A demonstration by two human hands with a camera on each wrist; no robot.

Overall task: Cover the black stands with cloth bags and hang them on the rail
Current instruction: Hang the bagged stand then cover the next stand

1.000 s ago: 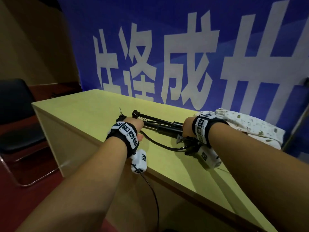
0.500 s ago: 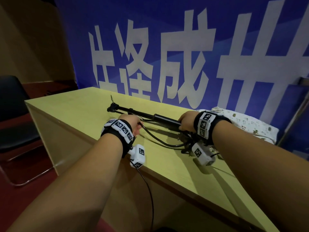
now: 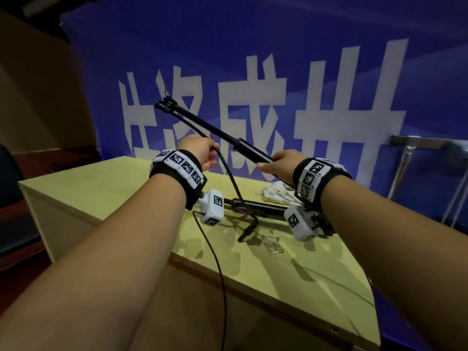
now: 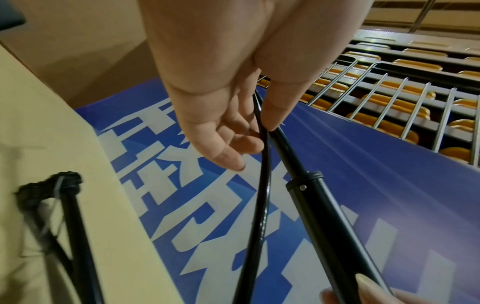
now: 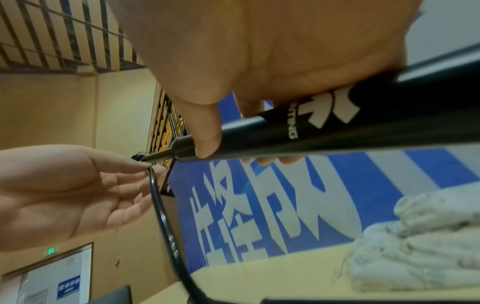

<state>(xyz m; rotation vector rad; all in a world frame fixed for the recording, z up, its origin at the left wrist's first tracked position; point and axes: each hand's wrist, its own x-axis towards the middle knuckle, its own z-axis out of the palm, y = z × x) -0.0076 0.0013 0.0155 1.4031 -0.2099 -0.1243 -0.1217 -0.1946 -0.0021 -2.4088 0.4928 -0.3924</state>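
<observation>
My right hand (image 3: 268,165) grips the thick tube of a black stand (image 3: 215,130), which is raised over the table and slants up to the left. In the right wrist view the thumb and fingers wrap the printed tube (image 5: 324,123). My left hand (image 3: 211,150) pinches a black cable (image 3: 233,183) between thumb and forefinger, just below the stand's thin shaft (image 4: 285,152). The cable (image 4: 262,205) hangs down to the table. A second black stand (image 3: 255,205) lies flat on the table. Patterned cloth bags (image 3: 276,192) lie crumpled behind it.
The yellow-green table (image 3: 101,188) has its front edge close to me. A metal rail (image 3: 425,143) stands at the right behind the table. A small metal hook (image 3: 276,252) lies near the cable's loop. A blue banner (image 3: 329,72) fills the back. A dark chair (image 3: 10,198) is at far left.
The stand has risen off the table and now tilts up to the left in my right hand. My left hand rose with it and now pinches the cable.
</observation>
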